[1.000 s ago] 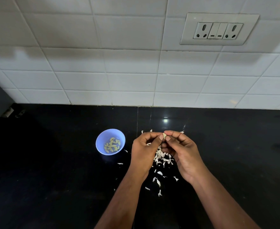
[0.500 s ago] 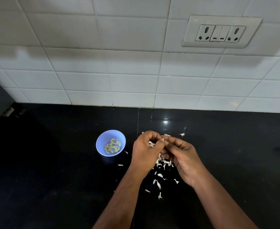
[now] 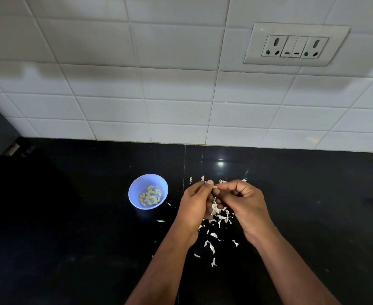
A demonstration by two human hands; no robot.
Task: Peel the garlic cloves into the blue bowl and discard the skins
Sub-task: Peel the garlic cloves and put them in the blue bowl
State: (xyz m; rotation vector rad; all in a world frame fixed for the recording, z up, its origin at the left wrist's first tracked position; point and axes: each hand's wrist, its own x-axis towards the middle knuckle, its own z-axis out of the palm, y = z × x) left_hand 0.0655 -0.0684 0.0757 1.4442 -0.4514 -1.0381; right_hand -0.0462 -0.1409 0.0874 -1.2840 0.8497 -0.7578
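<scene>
Mid-task from what I see: my left hand (image 3: 193, 204) and right hand (image 3: 245, 203) meet fingertip to fingertip above the bench (image 3: 71, 238), both grips clamped on one small garlic clove (image 3: 214, 187) pinched between them. The clove is mostly covered by fingers, so I can't tell how much skin is left on it. Left of the grip, near but apart, sits the blue bowl (image 3: 134, 195) with a fair batch of peeled cloves (image 3: 150, 195) in it, so a good share looks done. Directly under the grip and trailing toward me lies a scatter of skins (image 3: 219, 214) on the bench, with a few more flakes just beyond the grip; none discarded yet, so I judge that step is all still to do. Any unpeeled cloves left may be hidden under the hands or mixed into the skin pile; I can't make out any. Dark bench, dim light, flakes tiny.
</scene>
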